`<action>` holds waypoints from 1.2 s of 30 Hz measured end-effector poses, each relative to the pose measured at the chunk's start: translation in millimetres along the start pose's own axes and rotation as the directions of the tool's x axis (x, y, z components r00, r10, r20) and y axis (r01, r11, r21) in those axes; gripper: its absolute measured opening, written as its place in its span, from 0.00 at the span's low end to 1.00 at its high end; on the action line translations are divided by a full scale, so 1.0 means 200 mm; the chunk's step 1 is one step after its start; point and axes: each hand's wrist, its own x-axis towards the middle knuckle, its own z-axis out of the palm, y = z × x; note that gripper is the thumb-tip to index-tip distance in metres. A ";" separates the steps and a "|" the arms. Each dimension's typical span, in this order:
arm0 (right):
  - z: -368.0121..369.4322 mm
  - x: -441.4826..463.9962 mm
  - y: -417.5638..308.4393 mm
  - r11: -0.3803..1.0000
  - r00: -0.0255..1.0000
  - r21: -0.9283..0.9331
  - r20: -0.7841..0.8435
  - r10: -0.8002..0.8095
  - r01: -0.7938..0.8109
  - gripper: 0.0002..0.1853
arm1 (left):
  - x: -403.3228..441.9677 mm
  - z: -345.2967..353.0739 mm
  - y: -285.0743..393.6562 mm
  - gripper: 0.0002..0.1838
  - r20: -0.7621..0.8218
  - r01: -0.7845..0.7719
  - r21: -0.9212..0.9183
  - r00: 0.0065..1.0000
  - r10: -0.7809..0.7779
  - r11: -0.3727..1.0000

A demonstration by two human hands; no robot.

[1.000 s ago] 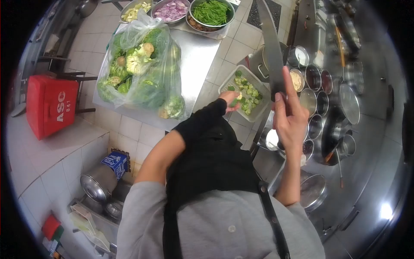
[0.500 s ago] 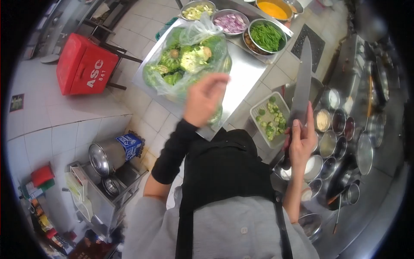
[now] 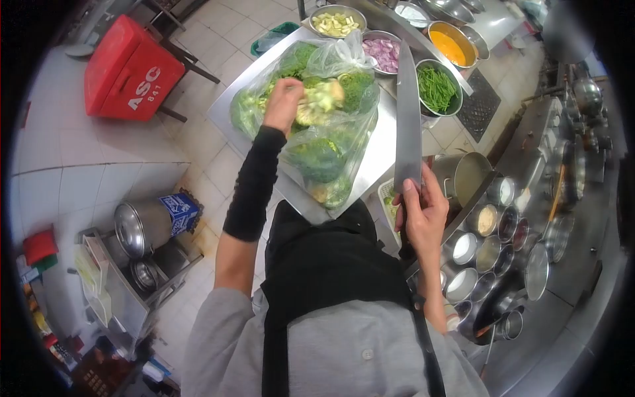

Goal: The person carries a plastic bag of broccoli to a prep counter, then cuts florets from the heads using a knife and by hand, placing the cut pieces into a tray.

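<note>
A clear plastic bag full of broccoli lies spread on the metal table. My left hand, in a black sleeve, is over the bag's left part. Its fingers are curled at the edge of a blurred broccoli head with a pale cut stem; the exact grip is hard to see. In my right hand is a large kitchen knife, its broad blade pointing away from me, to the right of the bag. Beyond that hand, a white basket of cut broccoli is mostly hidden.
At the table's far side stand bowls of pale chopped vegetable, chopped onion, and green beans, plus a pan of orange liquid. On the right are a large pot and several seasoning bowls. A red box is at left.
My left hand has moved forward and left onto the broccoli in the bag. The knife in my right hand has shifted left, closer to the bag. The view has turned slightly.
</note>
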 end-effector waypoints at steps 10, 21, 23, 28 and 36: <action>0.02 0.05 0.05 0.961 0.993 -0.275 0.116 -0.005 0.037 0.28 | -0.35 -0.25 0.26 0.28 -0.186 -0.101 0.247 0.971 0.150 0.964; 0.17 0.13 -0.07 0.780 0.909 -0.490 0.338 -0.243 0.390 0.31 | -0.39 -0.03 0.21 0.18 -0.056 0.254 -0.283 0.958 -0.281 0.925; 0.18 0.15 -0.05 0.747 0.906 -0.528 0.345 -0.247 0.404 0.18 | -0.41 -0.04 0.16 0.30 -0.028 0.110 -0.037 0.993 -0.111 0.993; 0.20 0.17 0.01 0.697 0.914 -0.600 0.341 -0.221 0.392 0.10 | -0.44 -0.05 0.07 0.39 -0.044 -0.083 0.412 0.993 0.110 0.907; 0.26 0.15 -0.04 0.597 0.886 -0.658 0.383 -0.260 0.460 0.11 | -0.47 -0.03 0.25 0.37 -0.125 -0.099 0.201 0.984 0.126 0.975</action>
